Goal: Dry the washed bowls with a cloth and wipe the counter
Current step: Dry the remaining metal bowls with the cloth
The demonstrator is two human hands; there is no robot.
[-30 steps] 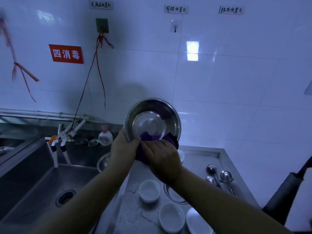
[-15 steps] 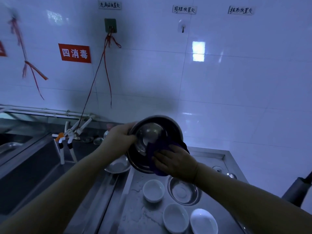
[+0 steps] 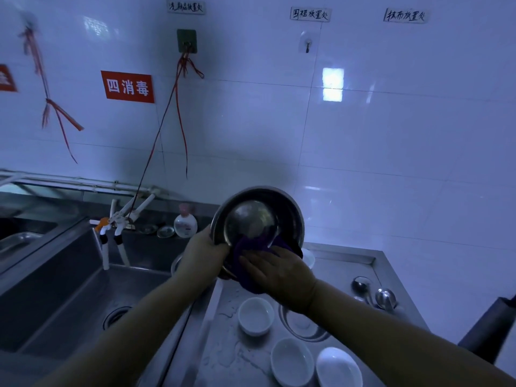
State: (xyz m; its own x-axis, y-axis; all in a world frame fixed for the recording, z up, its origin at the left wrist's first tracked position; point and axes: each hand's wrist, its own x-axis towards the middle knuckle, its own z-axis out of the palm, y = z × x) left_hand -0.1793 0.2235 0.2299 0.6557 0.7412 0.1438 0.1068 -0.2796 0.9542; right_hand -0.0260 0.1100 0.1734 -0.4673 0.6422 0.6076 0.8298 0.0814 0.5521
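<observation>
I hold a steel bowl (image 3: pixel 251 216) tilted up in front of me, above the counter's left edge, its inside facing me. My left hand (image 3: pixel 205 252) grips its left rim. My right hand (image 3: pixel 276 270) presses a purple cloth (image 3: pixel 251 248) against the bowl's lower inner wall and rim, fingers spread over the cloth. Below on the wet steel counter (image 3: pixel 223 344) stand three small white bowls (image 3: pixel 256 315) (image 3: pixel 291 361) (image 3: pixel 337 367) and another steel bowl (image 3: pixel 304 325), partly hidden by my right forearm.
A deep steel sink (image 3: pixel 69 303) with a drain lies to the left, white taps (image 3: pixel 111 227) and a soap bottle (image 3: pixel 185 223) behind it. Spoons (image 3: pixel 385 297) lie at the counter's right. A dark handle (image 3: pixel 488 328) leans at the far right. Another steel bowl (image 3: pixel 176 265) sits under my left wrist.
The cloth and my right hand have slid along the bowl's lower edge while the bowl turned and tilted in my left hand. The camera has shifted slightly.
</observation>
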